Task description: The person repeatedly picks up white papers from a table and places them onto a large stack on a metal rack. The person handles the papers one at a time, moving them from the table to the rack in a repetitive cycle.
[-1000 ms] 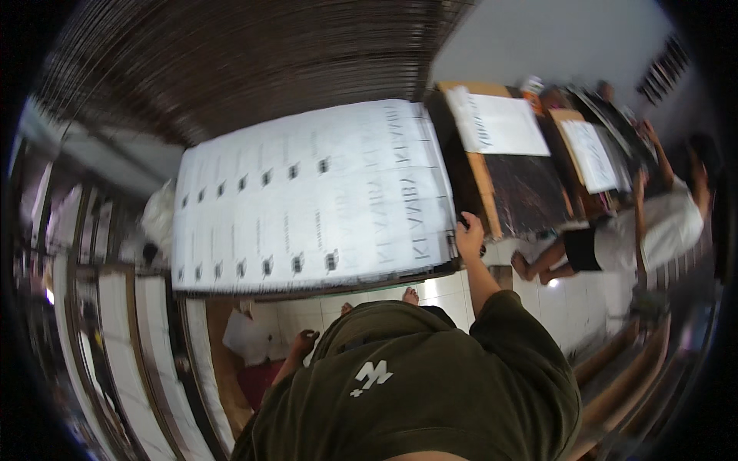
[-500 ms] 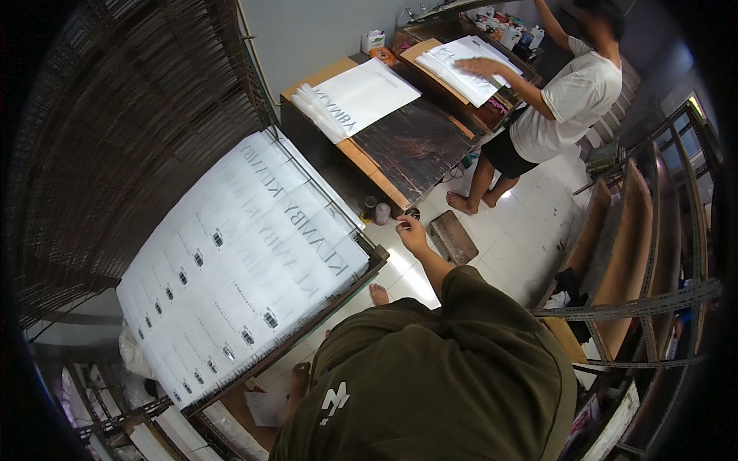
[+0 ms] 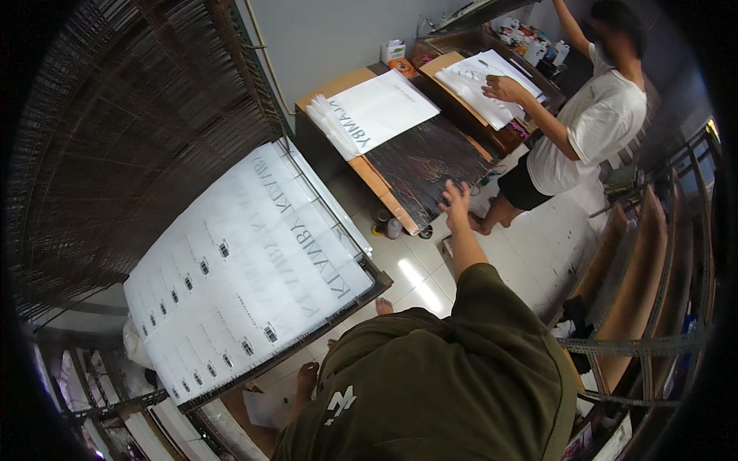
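My right hand (image 3: 456,200) reaches out over the near end of a dark-topped table (image 3: 430,165), fingers spread and holding nothing. It is unclear whether it touches the tabletop. My left hand (image 3: 307,378) hangs low beside my body, under the edge of the drying rack; its fingers are too small and dark to read. On the far part of the table lies a stack of white printed sheets (image 3: 388,107). To my left, a large white printed sheet (image 3: 238,269) rests on the rack (image 3: 307,357), with large lettering and rows of small print.
A co-worker (image 3: 596,131) stands at a second table, one hand over white sheets (image 3: 480,81), the other raised to a frame (image 3: 477,14). Raised wire shelves (image 3: 146,131) fill the left. Small containers (image 3: 388,225) sit below the table corner; shelving (image 3: 638,269) lines the right.
My right hand has moved up and to the right, from beside the table's near corner to over its top, and its fingers have spread. The co-worker's lower hand has lifted slightly off the sheets.
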